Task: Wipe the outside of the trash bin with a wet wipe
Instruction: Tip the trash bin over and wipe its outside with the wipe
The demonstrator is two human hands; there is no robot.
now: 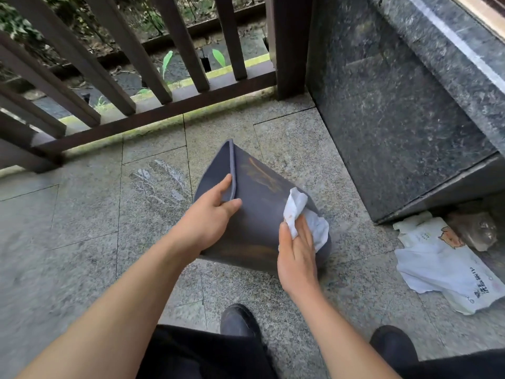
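Bin point(257, 214): dark grey, tipped sideways, brown-smeared.

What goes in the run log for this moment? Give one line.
stage: wiping | left hand: grips rim of tipped trash bin | right hand: presses wet wipe on bin side | brown streaks remain

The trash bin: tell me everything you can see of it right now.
The trash bin is dark grey-blue, plastic by its look, tipped on its side on the stone floor, opening facing left, away from the camera. Brownish smears streak its upper wall. The left hand grips its rim; the right hand presses a white wet wipe, already stained, against its outer wall near the base.
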